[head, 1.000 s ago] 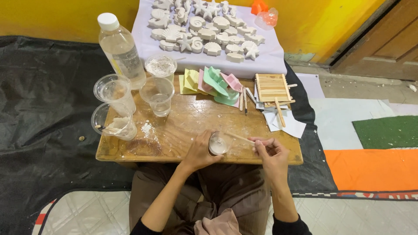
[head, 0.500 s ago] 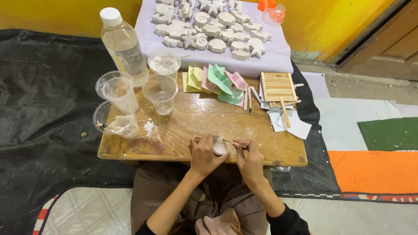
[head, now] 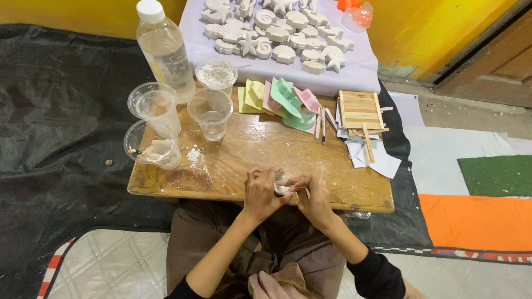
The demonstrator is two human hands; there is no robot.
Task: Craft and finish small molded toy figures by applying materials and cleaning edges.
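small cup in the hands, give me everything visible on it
The small cup looks clear plastic, with pale whitish contents or residue inside; most of it is hidden. It sits at the near edge of the wooden table, held between both hands: the left hand wraps its left side, the right hand closes in from the right. Whether it rests on the table or is lifted cannot be told. It looks about upright.

The small cup [head: 281,182] is mostly hidden behind both hands' fingers [head: 265,180].
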